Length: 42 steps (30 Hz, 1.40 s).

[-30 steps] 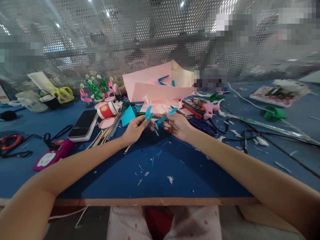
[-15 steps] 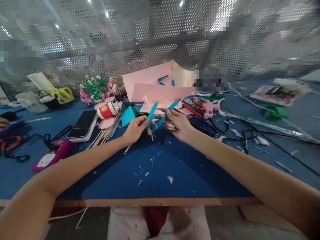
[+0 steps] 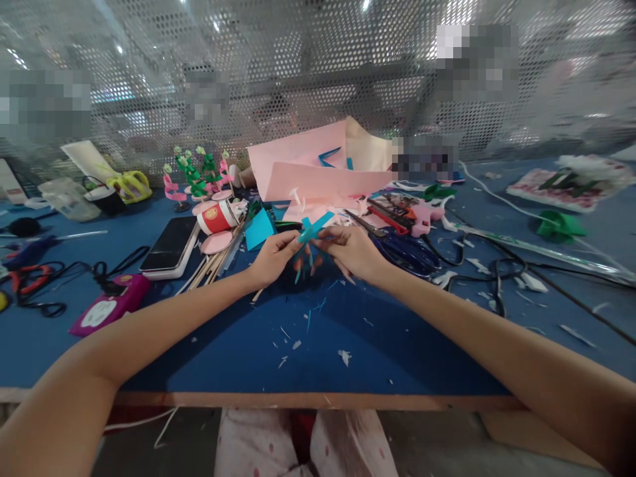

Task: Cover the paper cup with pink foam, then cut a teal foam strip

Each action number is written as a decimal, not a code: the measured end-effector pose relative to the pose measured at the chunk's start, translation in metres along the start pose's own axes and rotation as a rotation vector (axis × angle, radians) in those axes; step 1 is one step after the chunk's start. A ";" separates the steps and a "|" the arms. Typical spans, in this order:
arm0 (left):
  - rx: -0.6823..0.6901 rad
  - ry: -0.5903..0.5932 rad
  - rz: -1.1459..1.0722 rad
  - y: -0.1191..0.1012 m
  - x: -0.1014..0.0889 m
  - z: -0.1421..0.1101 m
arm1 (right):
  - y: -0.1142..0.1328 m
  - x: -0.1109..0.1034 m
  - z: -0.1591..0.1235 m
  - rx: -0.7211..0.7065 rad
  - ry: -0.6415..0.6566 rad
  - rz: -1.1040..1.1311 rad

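Observation:
Bright blue paper strips (image 3: 315,228) cross each other between my hands, above the middle of the blue table. My left hand (image 3: 273,257) pinches them from the left, thumb on top. From the right, my right hand (image 3: 358,254) grips the strips with bent fingers. Narrow blue ends hang below the fingertips, and part of the paper is hidden by the fingers. Just beyond my left hand lies a folded blue paper piece (image 3: 259,228). Dark-handled scissors (image 3: 405,252) rest to the right of my right hand.
A pink paper sheet (image 3: 328,180) stands behind my hands. To the left are a paper cup (image 3: 216,217), wooden sticks (image 3: 205,270), a phone (image 3: 169,244) and a purple pouch (image 3: 110,303). Black cables (image 3: 497,278) and paper scraps (image 3: 344,358) lie about. A perforated metal screen (image 3: 298,73) rises behind.
My hands have come closer together. The strips, held apart in a V before, now overlap and cross. The view has shifted slightly.

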State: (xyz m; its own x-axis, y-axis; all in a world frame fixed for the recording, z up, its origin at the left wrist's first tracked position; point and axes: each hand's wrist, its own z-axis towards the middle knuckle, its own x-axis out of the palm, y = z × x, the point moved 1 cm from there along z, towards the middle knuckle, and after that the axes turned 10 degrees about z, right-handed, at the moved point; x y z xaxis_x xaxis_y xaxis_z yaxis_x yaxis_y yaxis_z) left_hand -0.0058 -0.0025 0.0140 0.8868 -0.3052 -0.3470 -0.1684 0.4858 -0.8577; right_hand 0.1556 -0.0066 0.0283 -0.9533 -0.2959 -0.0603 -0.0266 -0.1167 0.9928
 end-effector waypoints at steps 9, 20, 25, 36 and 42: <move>-0.035 -0.049 0.150 0.000 -0.001 0.002 | 0.002 -0.001 -0.001 -0.019 0.128 0.105; -0.010 0.046 0.294 -0.001 0.000 0.000 | 0.003 -0.003 0.000 -0.051 0.040 0.294; 0.038 -0.060 0.366 -0.003 -0.001 -0.002 | -0.001 -0.003 0.002 -0.074 -0.009 0.099; 0.236 -0.141 0.629 -0.005 -0.001 -0.001 | -0.004 0.007 -0.006 -0.142 0.089 -0.010; 0.265 -0.276 0.649 -0.010 -0.001 -0.005 | -0.004 0.003 -0.001 -0.059 -0.002 0.071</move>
State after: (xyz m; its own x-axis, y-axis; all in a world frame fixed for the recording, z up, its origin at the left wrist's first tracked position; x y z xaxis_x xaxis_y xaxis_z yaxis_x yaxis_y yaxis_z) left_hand -0.0073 -0.0109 0.0211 0.7261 0.3093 -0.6141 -0.6160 0.6894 -0.3812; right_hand 0.1531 -0.0079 0.0242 -0.9529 -0.3032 0.0103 0.0588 -0.1513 0.9867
